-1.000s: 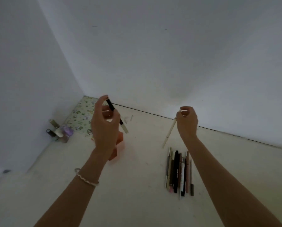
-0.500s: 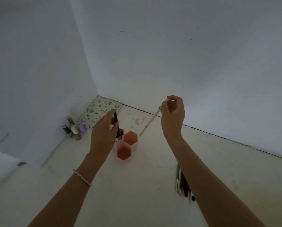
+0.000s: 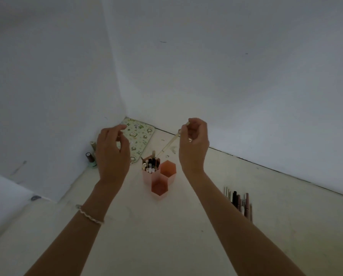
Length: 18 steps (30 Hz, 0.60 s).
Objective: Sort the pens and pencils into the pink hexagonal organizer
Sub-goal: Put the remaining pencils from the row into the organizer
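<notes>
The right hand (image 3: 194, 144) pinched the top end of a slim cream pencil (image 3: 169, 144), which slanted down and to the left, its tip just above the pink hexagonal organizer (image 3: 159, 177). The left hand (image 3: 112, 154) hung beside the organizer with fingers loosely spread, holding nothing. The rear-left cell below the pencil tip was already crowded with pens; the two other cells looked empty. To do this well, the pencil should probably be tipped upright over a free cell before release. More pens (image 3: 238, 202) lay on the table below the right wrist.
</notes>
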Tool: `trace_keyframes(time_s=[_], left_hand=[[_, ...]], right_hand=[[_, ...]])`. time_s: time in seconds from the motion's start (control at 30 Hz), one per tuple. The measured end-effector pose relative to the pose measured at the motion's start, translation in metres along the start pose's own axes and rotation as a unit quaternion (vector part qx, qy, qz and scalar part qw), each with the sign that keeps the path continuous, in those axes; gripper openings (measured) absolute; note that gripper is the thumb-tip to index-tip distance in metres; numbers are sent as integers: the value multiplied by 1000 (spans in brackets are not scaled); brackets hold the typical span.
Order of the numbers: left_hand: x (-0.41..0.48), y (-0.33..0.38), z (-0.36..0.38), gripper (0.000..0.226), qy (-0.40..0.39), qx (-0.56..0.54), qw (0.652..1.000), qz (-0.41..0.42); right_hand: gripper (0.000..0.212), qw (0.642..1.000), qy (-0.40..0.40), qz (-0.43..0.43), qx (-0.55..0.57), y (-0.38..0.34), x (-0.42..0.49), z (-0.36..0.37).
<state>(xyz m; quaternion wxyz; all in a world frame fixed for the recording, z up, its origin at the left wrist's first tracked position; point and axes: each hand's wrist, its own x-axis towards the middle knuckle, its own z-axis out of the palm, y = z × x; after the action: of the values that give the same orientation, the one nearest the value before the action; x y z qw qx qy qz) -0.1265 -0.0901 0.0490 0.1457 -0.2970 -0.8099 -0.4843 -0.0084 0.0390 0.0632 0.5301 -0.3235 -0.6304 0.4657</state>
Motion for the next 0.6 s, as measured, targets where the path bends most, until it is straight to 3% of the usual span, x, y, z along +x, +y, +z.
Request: trace_keyframes(time_s=[0.17,0.3,0.47,0.53,0.6], left_hand=[[-7,0,2,27,-27,-47,998,-20],[-17,15,12,28,-48,-70,996,-30],[-53,56,50,27,-134,-95,986,12],[-79,72,78,28,-246,-63,967,7],[-110,82,112,33,-395,0,919,-10]], right_hand=[[14,979,-144,-58,-134,28,-34,10],[13,913,-229,-169,-294,50,-50,0],[27,959,-97,-76,-256,49,-26,-46],[27,966,-59,-37,-248,50,-11,-71],[28,970,-29,-3,-240,51,1,-98]])
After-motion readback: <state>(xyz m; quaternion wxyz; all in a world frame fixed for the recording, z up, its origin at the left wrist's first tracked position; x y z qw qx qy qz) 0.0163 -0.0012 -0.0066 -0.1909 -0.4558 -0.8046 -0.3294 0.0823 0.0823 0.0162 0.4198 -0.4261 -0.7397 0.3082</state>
